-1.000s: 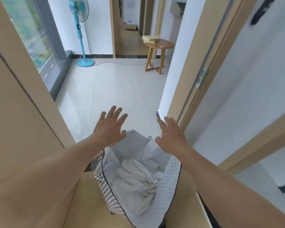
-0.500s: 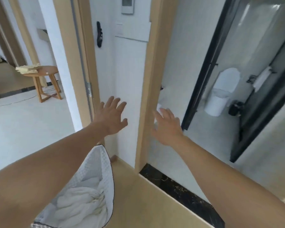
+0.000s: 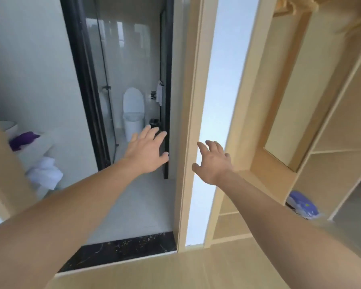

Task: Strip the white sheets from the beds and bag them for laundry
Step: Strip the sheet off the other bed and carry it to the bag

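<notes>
Head view looks forward-down toward bathroom doorway [image 3: 121, 126].

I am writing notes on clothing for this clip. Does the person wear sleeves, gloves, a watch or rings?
No. The left forearm and the right forearm are bare as far as the picture's edge, so no sleeve shows. The left hand and the right hand have no gloves. No watch, bracelet or ring is visible on the wrists or the fingers in view.

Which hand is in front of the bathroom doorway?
The left hand; the toilet shows just beyond it. The right hand is spread before the white wall strip instead.
</notes>
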A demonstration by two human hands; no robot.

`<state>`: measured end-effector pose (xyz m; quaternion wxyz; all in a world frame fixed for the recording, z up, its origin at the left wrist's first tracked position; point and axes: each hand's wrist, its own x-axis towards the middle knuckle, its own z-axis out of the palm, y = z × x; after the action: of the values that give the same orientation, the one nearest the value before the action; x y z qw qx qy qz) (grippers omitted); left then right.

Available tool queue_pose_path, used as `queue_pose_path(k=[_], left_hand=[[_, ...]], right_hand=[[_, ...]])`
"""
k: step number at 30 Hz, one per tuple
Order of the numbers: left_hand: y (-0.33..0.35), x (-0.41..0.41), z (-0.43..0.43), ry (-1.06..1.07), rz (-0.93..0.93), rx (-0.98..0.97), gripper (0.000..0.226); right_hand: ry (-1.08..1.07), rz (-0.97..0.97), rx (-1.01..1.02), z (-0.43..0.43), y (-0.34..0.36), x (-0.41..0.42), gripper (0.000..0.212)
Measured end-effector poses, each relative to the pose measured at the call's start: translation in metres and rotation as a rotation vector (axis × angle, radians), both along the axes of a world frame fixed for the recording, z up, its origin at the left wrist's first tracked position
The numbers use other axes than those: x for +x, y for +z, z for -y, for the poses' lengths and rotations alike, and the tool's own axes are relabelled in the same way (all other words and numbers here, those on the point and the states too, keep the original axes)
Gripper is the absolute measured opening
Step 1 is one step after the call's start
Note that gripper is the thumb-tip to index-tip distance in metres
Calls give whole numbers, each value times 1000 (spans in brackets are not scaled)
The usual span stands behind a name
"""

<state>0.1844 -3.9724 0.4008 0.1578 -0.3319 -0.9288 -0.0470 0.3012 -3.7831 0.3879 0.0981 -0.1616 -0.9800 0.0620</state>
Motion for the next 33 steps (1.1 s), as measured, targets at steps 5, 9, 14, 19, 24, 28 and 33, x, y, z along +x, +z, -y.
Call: queue_pose_path(k=[5, 9, 14, 19, 24, 28, 33], left_hand=[[14, 44, -137, -169, 4, -13, 71], [27, 70, -240, -302, -43, -32, 70], [29, 107, -365, -513, -63, 0, 68], [32, 119, -488, -658, -35, 18, 70], [37, 131, -603, -804, -8, 12, 71], [40, 155, -688, -918, -2, 8, 70], [39, 201, -785, -1031, 1, -9, 69]], right_hand=[[-207, -22, -16, -114, 7, 79, 75], [-358, -75, -26, -193, 10, 134, 76], [-545, -85, -45, -285, 1, 187, 77], [-725, -78, -26, -379, 0, 217, 77], [-867, -66, 5, -466, 10, 238, 78], [-973, -82, 14, -526, 11, 261, 75], [-1101, -86, 17, -600, 10, 311, 76]])
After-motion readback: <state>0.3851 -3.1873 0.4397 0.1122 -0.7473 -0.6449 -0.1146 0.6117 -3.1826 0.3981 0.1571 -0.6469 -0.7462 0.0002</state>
